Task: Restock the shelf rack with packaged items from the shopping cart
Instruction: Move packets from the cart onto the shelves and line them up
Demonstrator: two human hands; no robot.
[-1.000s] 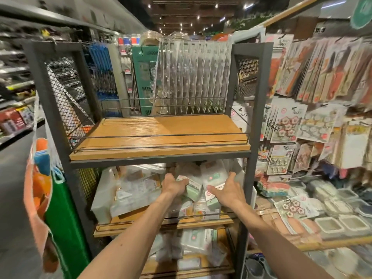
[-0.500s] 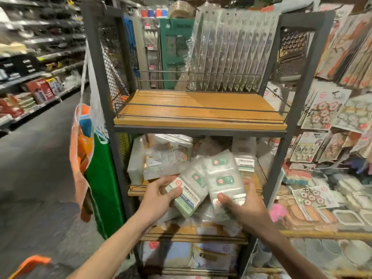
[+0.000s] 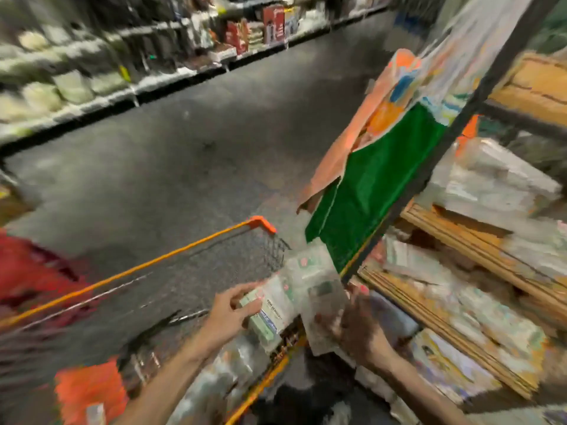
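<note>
The frame is blurred. My left hand (image 3: pixel 230 314) grips a pale green boxed packet (image 3: pixel 265 317) in clear wrap. My right hand (image 3: pixel 359 329) holds clear plastic packets (image 3: pixel 319 289) with green and red labels from below. Both hands hover over the right rim of the orange-edged wire shopping cart (image 3: pixel 171 256), just left of the shelf rack (image 3: pixel 454 246). The rack's wooden shelves carry several clear packets. More packaged items (image 3: pixel 221 378) lie in the cart below my left arm.
Green and orange bags (image 3: pixel 368 179) hang on the rack's dark left post. A dark floor aisle (image 3: pixel 199 124) runs ahead, with stocked store shelves (image 3: pixel 92 72) along its far side. Something red (image 3: pixel 27 265) sits at the far left.
My view has swung left and down from the rack toward the cart. Both hands have pulled the packets off the middle shelf and carried them over the cart's rim.
</note>
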